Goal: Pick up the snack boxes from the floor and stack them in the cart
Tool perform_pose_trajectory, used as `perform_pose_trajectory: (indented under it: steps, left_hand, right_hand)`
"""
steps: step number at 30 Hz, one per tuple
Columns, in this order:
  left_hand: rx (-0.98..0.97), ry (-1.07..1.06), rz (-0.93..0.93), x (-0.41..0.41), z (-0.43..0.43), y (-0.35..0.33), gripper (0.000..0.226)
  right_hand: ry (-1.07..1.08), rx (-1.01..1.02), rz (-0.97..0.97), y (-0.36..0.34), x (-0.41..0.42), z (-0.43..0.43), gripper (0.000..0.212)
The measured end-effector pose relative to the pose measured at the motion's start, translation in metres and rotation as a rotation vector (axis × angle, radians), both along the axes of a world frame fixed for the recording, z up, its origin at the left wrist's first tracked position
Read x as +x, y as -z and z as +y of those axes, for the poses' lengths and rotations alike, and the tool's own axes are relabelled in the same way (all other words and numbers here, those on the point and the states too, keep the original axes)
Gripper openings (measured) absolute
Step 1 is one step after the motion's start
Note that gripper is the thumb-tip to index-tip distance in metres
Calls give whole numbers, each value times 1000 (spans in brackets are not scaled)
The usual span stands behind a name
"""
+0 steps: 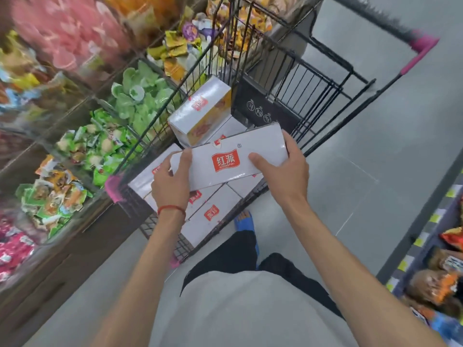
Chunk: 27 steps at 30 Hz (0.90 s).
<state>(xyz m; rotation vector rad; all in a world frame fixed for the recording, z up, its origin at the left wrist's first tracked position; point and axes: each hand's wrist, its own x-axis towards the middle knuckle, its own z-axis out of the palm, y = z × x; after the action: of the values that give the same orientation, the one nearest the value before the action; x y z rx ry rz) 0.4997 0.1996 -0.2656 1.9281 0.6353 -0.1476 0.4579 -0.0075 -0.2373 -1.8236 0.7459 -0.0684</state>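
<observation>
A white snack box (226,159) with a red logo is held flat over the black wire cart (160,113). My left hand (172,181) grips its left end and my right hand (280,169) grips its right end. Beneath it, several white boxes (213,214) of the same kind lie flat in the cart basket. Another box (200,110) stands tilted at the far end of the basket, its yellow printed side showing.
Bins of bagged snacks (82,151) line the left side, close to the cart. A shelf with snack packs (438,271) stands at the right. Grey floor (388,151) lies open right of the cart. The cart's pink-tipped handle (423,46) is at the far end.
</observation>
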Motion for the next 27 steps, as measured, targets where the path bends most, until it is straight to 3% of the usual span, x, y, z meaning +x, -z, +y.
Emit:
perform_pose_trajectory:
  steps: [2, 4, 6, 10, 23, 27]
  left_hand:
    - [-24, -30, 31, 17, -9, 3, 54]
    - [-30, -55, 58, 31, -18, 6, 34]
    - [-17, -68, 79, 42, -27, 5, 30]
    - [-24, -125, 147, 59, -43, 14, 58]
    - [-249, -447, 359, 98, -87, 70, 88]
    - [-247, -489, 387, 114, -91, 89, 87]
  right_hand:
    - [-22, 25, 18, 5, 25, -9, 75]
    - [-52, 56, 34, 9, 46, -19, 70]
    - [-88, 102, 52, 11, 65, -29, 64]
    - [-178, 136, 108, 26, 102, -49, 62]
    - [-636, 124, 315, 104, 222, -86, 77]
    - [-703, 107, 360, 122, 255, -81, 68]
